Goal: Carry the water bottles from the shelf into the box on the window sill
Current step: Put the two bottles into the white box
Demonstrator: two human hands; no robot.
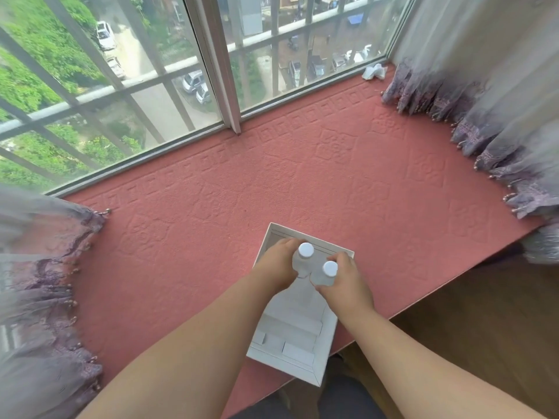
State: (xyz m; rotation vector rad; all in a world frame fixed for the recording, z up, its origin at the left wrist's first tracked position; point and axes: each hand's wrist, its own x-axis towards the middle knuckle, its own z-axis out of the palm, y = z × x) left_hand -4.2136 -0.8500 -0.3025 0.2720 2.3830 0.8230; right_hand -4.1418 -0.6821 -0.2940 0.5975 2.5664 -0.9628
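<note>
Hands, left (276, 264) and right (344, 282), each grip a white-capped bottle, hiding both bottles' bodies above the box (320, 370).

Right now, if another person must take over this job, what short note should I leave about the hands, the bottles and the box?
Left hand: grips the left bottle, upright, white cap on top.
Right hand: grips the right bottle, also upright.
Both bottles are side by side over the far half of the white box, which lies on the red window sill near its front edge. Whether they already stand on the box floor cannot be told.
Done: two bottles brought to the box.
Left: set them down and let go. The shelf is out of view, so whether more bottles wait there is unknown.
</note>
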